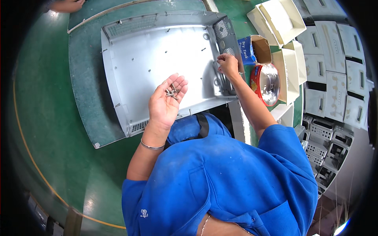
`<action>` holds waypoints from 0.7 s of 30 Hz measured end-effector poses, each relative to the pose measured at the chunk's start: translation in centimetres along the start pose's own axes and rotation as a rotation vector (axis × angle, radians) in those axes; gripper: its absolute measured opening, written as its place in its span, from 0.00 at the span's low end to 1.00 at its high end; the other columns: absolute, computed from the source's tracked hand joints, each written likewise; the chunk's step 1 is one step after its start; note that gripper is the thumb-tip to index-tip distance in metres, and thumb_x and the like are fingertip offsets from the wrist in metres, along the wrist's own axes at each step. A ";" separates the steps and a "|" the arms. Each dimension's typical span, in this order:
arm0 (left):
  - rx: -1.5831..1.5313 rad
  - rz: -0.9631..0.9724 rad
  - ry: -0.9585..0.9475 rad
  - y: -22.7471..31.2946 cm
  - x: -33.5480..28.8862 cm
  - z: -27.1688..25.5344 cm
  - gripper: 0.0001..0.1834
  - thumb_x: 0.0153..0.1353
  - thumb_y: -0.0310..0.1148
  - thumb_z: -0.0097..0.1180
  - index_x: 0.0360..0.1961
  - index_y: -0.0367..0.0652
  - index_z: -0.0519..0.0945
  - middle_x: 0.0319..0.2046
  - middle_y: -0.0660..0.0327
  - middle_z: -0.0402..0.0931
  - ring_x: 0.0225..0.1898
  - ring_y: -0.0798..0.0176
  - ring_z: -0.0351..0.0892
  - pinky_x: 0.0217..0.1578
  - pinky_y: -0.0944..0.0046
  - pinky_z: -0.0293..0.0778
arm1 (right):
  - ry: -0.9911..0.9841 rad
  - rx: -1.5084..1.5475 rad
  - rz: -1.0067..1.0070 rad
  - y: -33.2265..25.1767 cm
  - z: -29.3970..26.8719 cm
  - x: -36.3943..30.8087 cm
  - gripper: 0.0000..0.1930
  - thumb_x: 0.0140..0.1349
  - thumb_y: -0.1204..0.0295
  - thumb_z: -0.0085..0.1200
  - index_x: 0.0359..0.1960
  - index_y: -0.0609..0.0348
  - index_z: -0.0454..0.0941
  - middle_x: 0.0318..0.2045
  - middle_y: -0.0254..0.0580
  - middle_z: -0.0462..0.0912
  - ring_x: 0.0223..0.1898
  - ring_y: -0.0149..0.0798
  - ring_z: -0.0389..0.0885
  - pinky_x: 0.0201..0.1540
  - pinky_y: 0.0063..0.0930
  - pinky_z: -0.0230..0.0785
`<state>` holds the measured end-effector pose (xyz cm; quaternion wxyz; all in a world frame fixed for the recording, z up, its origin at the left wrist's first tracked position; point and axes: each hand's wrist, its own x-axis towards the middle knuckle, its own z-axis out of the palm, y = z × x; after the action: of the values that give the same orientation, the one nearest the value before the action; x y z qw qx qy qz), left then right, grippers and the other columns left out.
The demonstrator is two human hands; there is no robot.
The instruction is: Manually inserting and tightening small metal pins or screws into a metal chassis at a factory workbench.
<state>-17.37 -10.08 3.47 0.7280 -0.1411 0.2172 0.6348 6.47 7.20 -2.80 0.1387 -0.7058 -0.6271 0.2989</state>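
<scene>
Left hand (167, 100) lay open, palm up, cupping small screws (171, 92) over the grey metal panel (157, 59) — right hand (228, 65) pinched at the panel's right edge, near the perforated grille (224, 33).

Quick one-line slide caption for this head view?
Left hand cups small screws while right hand pinches one at the grey metal panel edge.
</scene>
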 end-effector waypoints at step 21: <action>-0.026 -0.013 0.014 1.2 -0.2 -0.7 0.19 0.60 0.30 0.37 0.49 0.27 0.63 0.45 0.45 0.68 0.49 0.51 0.69 0.52 0.58 0.66 | 0.101 -0.432 -0.195 -0.8 1.1 -0.4 0.12 0.50 0.64 0.52 0.26 0.61 0.78 0.25 0.54 0.78 0.30 0.52 0.77 0.37 0.39 0.67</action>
<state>-18.64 -10.40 3.05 0.7286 -0.1567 0.2131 0.6318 5.20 6.73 -3.08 0.0440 -0.6691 -0.7340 0.1075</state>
